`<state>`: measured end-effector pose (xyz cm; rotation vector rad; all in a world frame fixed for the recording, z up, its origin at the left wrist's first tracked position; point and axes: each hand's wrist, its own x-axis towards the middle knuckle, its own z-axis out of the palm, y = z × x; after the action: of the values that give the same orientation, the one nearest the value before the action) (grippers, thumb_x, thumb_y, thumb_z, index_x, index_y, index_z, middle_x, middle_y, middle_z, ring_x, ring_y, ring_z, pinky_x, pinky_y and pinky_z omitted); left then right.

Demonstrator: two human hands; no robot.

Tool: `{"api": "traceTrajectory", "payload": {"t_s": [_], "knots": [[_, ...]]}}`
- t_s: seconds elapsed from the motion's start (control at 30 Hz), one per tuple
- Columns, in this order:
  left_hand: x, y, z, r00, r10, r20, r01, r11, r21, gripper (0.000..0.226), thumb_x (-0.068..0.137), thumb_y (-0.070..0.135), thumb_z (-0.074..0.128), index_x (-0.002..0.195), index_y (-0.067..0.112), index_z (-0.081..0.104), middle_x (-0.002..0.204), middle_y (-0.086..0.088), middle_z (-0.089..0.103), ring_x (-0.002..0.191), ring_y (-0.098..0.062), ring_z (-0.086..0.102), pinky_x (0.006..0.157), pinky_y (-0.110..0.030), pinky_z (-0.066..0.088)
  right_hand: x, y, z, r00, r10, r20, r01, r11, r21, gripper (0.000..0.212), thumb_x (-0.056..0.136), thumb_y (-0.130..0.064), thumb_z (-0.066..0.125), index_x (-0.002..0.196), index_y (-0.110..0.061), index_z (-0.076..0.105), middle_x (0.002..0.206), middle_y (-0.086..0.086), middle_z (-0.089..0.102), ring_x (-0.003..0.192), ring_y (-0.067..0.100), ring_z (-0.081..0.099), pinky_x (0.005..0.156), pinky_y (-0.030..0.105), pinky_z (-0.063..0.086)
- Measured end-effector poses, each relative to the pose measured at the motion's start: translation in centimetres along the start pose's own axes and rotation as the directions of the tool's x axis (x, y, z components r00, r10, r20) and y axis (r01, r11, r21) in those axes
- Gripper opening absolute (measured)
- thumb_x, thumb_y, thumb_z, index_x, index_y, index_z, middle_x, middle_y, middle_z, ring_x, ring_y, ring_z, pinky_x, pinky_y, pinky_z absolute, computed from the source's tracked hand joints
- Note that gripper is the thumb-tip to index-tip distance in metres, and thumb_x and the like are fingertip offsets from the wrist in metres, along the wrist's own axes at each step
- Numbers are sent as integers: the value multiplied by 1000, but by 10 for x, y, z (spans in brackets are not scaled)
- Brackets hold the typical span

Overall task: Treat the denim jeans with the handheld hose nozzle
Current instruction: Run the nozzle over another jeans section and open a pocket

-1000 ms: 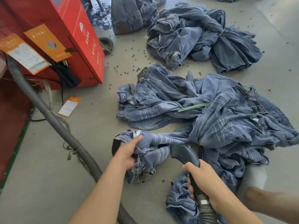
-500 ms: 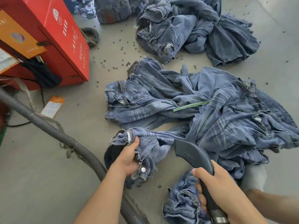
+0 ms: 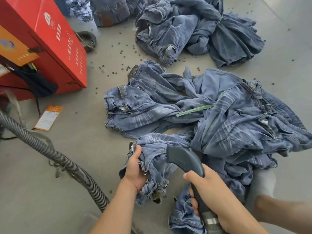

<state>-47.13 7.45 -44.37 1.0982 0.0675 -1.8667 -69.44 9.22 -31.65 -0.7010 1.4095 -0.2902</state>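
Left hand (image 3: 135,171) gripping a bunched waistband of denim jeans (image 3: 157,164), right hand (image 3: 209,191) wrapped round the dark hose nozzle (image 3: 184,159), its mouth against the jeans, ribbed hose (image 3: 55,159) left of the jeans, red cabinet (image 3: 50,44) beyond.

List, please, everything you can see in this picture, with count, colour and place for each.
denim jeans: one pair, blue, gripped at the bunched waist, near centre
jeans pile: several, blue, on the floor, centre to right
far jeans bundles: several, darker blue, top
hose nozzle: one, dark grey, over the held jeans
corrugated hose: one, grey, across the floor at left
red machine: one, upper left
green strip: one, on the pile
orange card: one, on the floor by the machine
pellets: many, dark, scattered on the grey floor
left hand: grips the jeans
right hand: grips the nozzle handle
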Motion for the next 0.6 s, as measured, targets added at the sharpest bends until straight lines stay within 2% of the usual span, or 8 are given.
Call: {"api": "traceTrajectory", "payload": {"t_s": [0.07,0.17,0.27,0.3,0.37,0.43,0.5,0.6], "knots": [[-2,-1,0,1000,14,3,-14,1000,-27,68,101,57,42,133,3,67,141,-27,60,128,-42,61,93,-49,58,13,-10,4,1000,-16,24,16,1000,-6,21,92,-22,63,103,-10,49,61,11,54,43,25,48,45,34,46],[-5,2,-1,998,55,-22,-56,998,-28,67,99,54,46,137,2,63,139,-27,61,125,-43,63,91,-51,60,34,-28,-3,999,-14,-42,16,999,39,17,95,-18,62,100,-10,47,59,9,52,44,25,46,46,34,44],[-4,7,2,997,62,-43,-61,998,3,67,101,56,42,134,2,66,139,-27,61,126,-43,62,93,-51,59,28,-23,-14,999,-9,-37,13,995,103,26,88,-25,68,100,-13,49,61,10,53,45,26,48,47,34,46],[-3,8,2,997,63,-41,-63,998,14,68,102,56,42,134,1,66,140,-28,61,126,-43,62,94,-51,59,21,-16,-12,1000,-6,0,6,997,77,30,83,-29,70,100,-14,51,61,10,54,45,26,49,46,35,47],[-2,10,2,997,69,-31,-67,996,52,71,101,57,42,138,-1,62,142,-29,58,130,-44,59,108,-55,50,15,-6,2,997,15,79,-14,1000,-10,31,79,-32,70,97,-15,51,60,10,54,43,27,49,45,36,48],[-5,15,2,998,59,-16,-58,994,88,80,102,65,37,140,-1,60,144,-30,56,134,-45,55,117,-58,40,25,-8,16,999,-9,49,13,997,-76,25,84,-28,66,95,-12,50,56,9,53,43,26,49,46,36,48],[-10,22,4,1000,17,10,-18,994,112,92,99,77,30,138,0,62,143,-30,56,134,-45,55,111,-57,46,37,-17,21,998,-66,-24,63,992,-110,17,90,-20,62,91,-9,49,55,9,51,44,26,49,48,37,46],[-15,33,-1,1000,-21,-1,21,998,55,94,98,77,30,139,-1,61,144,-30,56,133,-47,55,102,-57,53,37,-18,10,989,-112,-101,112,994,-8,18,92,-21,63,94,-11,48,56,9,52,46,25,49,48,36,47]]}}
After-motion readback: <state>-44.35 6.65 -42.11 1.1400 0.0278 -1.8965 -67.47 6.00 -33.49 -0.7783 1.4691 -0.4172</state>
